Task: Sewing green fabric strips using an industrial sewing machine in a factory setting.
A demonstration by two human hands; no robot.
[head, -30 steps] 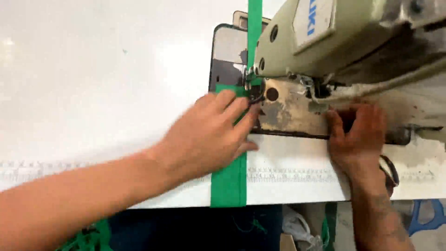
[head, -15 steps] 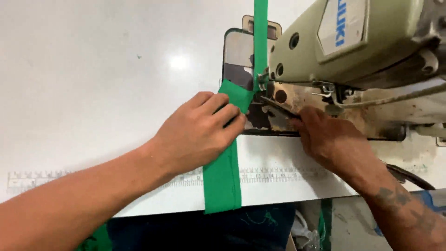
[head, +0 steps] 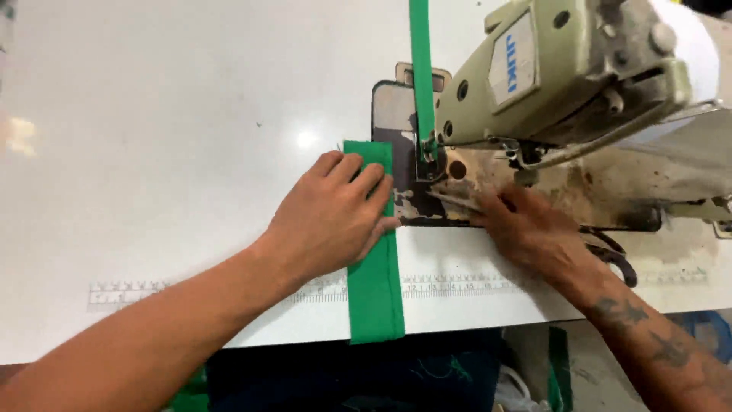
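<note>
A wide green fabric strip (head: 375,294) lies on the white table, running from the front edge up to just left of the presser foot (head: 424,162). My left hand (head: 335,217) lies flat on its upper end, fingers spread over the cloth. A narrow green tape (head: 420,69) runs straight up from the foot past the machine head. My right hand (head: 534,229) rests on the worn machine bed and holds a thin metal tool (head: 451,201) whose tip points at the foot.
The pale green sewing machine head (head: 564,69) overhangs the right side. A dark metal plate (head: 390,111) sits around the needle area. A printed ruler (head: 457,284) runs along the table's front. Green scraps (head: 560,366) hang below the edge.
The wide strip's upper end, first at the foot and then folded aslant, now lies straight to the foot's left. My right hand moved left from the machine bed toward the foot.
</note>
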